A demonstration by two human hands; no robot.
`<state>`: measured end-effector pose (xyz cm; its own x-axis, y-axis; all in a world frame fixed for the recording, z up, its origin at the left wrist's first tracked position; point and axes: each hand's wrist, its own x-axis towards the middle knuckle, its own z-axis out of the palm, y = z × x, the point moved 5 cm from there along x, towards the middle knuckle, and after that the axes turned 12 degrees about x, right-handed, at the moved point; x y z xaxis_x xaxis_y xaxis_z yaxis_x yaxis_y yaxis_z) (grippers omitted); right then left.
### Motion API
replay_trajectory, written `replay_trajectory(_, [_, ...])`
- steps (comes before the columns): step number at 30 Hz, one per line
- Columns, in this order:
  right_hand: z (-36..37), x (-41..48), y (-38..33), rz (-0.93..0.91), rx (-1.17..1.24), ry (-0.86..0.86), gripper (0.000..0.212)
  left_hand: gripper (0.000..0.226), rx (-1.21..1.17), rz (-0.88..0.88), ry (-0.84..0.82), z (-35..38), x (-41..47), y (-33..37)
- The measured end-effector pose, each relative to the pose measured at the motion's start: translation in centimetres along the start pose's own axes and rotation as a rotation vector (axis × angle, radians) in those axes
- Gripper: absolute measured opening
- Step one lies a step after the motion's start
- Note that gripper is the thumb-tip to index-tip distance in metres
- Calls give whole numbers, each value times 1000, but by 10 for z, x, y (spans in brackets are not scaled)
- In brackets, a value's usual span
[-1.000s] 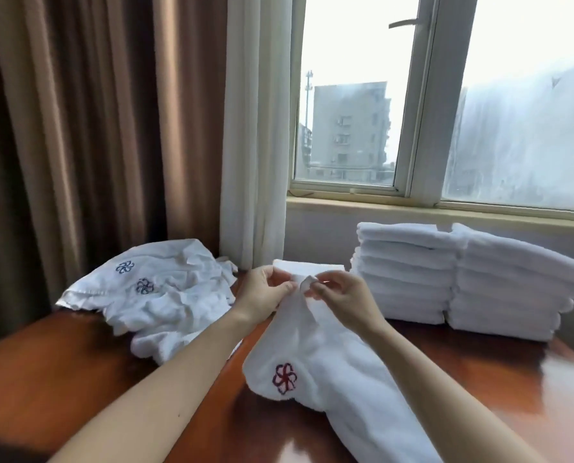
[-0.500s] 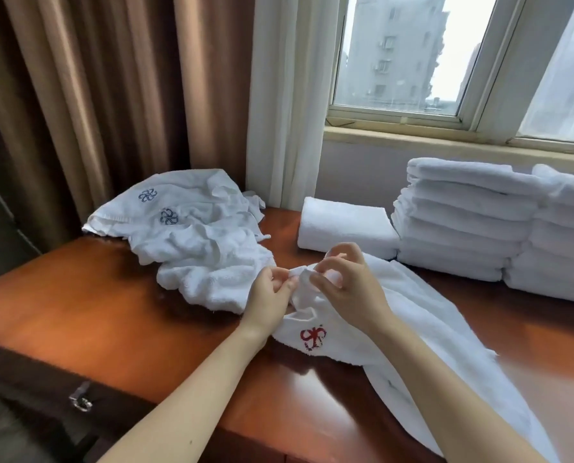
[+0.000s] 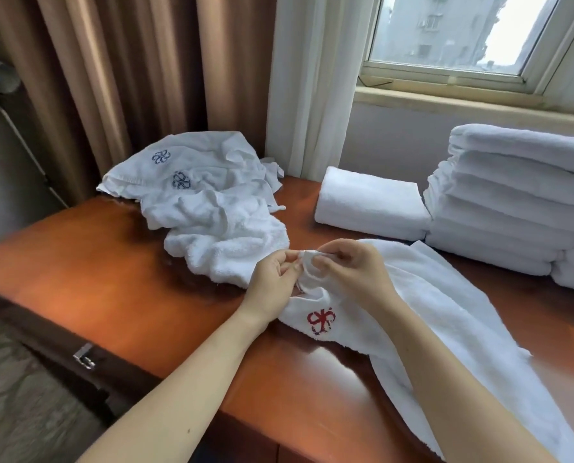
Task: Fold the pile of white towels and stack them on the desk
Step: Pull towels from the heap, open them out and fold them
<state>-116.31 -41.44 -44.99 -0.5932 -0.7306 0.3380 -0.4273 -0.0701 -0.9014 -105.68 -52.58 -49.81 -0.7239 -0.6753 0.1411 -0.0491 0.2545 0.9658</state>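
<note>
Left hand (image 3: 272, 282) and right hand (image 3: 352, 272) fingers both pinch one corner of the red-logo towel (image 3: 429, 312), the rest draped on the counter (image 3: 112, 279) toward the near edge. Step: sorting corners to start a fold; next needs edges matched and cloth flattened. Farther back: unfolded pile (image 3: 212, 208) left, folded stack (image 3: 513, 202) right. Versus a second ago, the held corner sits lower, near the counter.

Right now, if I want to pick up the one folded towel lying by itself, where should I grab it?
Probably by its near long edge, coming from the front: fingers under, thumb on top, so the layers stay together. The folded towel lies flat, the tall stack touches its right end, and the curtain hangs behind it.
</note>
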Motion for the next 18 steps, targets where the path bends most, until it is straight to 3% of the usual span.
replay_trajectory(4, [2, -2, 3, 33, 45, -55, 13, 15, 1, 26, 19, 1, -5, 4])
replay_trajectory(10, [-4, -1, 6, 57, 125, 30, 10, 16, -61, 20, -30, 3, -11, 11])
replay_trajectory(14, [-6, -7, 4, 67, 144, 2, 10, 27, 74, 70, -86, 9, -15, 18])
replay_trajectory(18, [-10, -10, -6, 13, 61, -78, 6, 9, 212, 116, -131, 2, -13, 29])
